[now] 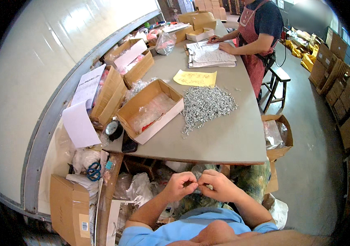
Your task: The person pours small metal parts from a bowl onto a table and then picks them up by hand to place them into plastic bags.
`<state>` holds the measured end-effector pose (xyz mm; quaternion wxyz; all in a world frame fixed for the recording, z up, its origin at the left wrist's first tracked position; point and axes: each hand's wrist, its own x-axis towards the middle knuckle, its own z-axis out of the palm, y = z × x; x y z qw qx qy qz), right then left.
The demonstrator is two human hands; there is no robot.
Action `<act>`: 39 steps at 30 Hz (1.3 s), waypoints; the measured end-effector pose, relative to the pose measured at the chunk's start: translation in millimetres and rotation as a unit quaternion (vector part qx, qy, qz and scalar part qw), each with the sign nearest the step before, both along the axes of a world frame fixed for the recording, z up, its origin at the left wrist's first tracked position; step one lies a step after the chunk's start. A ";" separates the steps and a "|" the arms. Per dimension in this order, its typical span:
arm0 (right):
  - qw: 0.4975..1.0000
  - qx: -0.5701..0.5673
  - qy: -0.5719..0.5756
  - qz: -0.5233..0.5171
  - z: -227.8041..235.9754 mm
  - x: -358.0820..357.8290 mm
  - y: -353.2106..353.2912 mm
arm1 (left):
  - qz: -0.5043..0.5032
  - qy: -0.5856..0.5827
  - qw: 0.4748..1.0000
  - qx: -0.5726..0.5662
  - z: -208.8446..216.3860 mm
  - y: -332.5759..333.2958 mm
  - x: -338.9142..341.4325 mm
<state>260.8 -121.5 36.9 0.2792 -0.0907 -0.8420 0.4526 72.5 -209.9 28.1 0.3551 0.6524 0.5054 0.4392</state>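
Observation:
My left hand [180,185] and my right hand [219,185] meet just in front of the table's near edge, above my lap. The fingertips of both are pinched together, and whatever sits between them is too small or hidden to make out. On the grey table [224,145] beyond them lies a heap of small silvery metal pieces [207,107], which look like screws. A yellow sheet of paper [195,78] with handwriting touches the heap's far side. Left of the heap stands an open cardboard box [164,126] with clear plastic bags [153,110] inside.
A co-worker in a red checked apron [252,30] leans over papers [212,55] at the table's far right, near a black stool [279,74]. More open boxes [140,67] line the left side. Blue-handled scissors [94,171] lie at lower left. A carton [285,137] stands by the right edge.

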 end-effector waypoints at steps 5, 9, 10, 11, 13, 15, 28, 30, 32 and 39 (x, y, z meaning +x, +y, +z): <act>0.998 0.002 0.031 -0.049 -3.7 -1.7 13.6 | 0.109 0.007 0.990 -0.090 26.6 19.8 -22.4; 0.988 -0.049 0.004 -0.144 -8.4 3.7 27.5 | 0.307 0.068 0.943 0.107 70.6 86.2 -103.8; 0.983 -0.073 -0.007 -0.171 -10.4 2.0 29.8 | 0.346 0.049 0.923 0.163 91.5 105.7 -117.3; 0.976 -0.098 -0.014 -0.194 -11.4 -0.6 31.7 | 0.428 0.032 0.894 0.127 99.4 123.0 -143.3; 0.976 -0.016 -0.050 -0.211 -17.5 -8.4 43.6 | 0.431 0.142 0.837 0.305 114.0 157.2 -170.4; 0.966 0.087 -0.096 -0.222 -22.4 -22.3 53.0 | 0.412 0.217 0.858 0.216 94.3 182.6 -206.9; 0.863 0.357 -0.319 -0.161 -37.3 -144.5 119.5 | 0.281 0.419 0.857 -0.103 11.4 213.9 -246.0; 0.852 0.342 -0.338 -0.206 -37.1 -136.4 135.1 | 0.283 0.437 0.852 -0.062 4.7 212.7 -251.1; 0.850 0.338 -0.324 -0.243 -43.2 -125.2 138.1 | 0.293 0.433 0.852 -0.039 2.7 211.3 -254.5; 0.863 0.257 -0.350 -0.259 -48.0 -74.4 107.1 | 0.328 0.313 0.891 0.002 34.1 193.0 -232.9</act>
